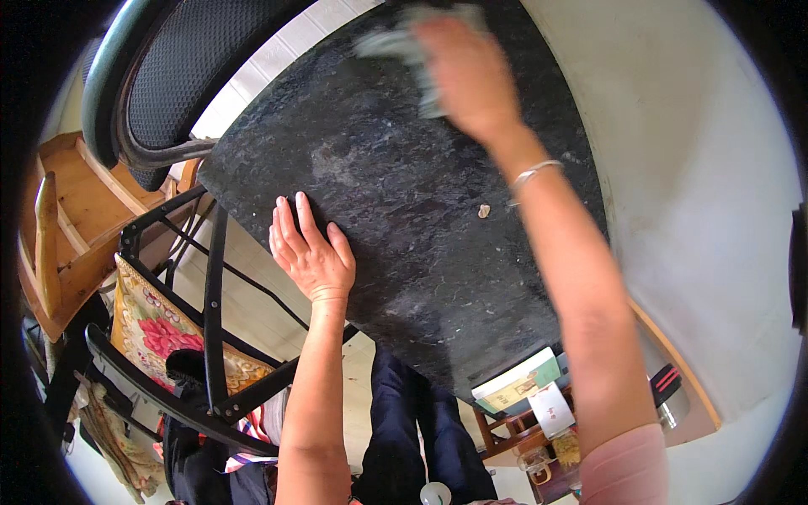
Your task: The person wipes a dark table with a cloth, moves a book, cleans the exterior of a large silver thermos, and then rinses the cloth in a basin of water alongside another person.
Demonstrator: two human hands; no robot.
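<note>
A dark, stone-patterned tabletop [391, 189] fills the middle of the view. Near its far end, my right hand [461, 69] presses on a pale cloth [432, 95]; both are blurred, and the fingers are partly hidden. A bracelet circles the right wrist. My left hand [312, 255] rests flat at the table's left edge, fingers spread, holding nothing. Between the arms, a small pale scrap [483, 211] lies on the tabletop, with small light specks scattered about.
A black mesh chair [189, 69] stands beyond the left edge. Below it are a metal frame with floral fabric [167, 338] and wooden furniture [95, 202]. A pale wall [682, 158] borders the right. Books [517, 382] and a white box [551, 410] sit at the near right corner.
</note>
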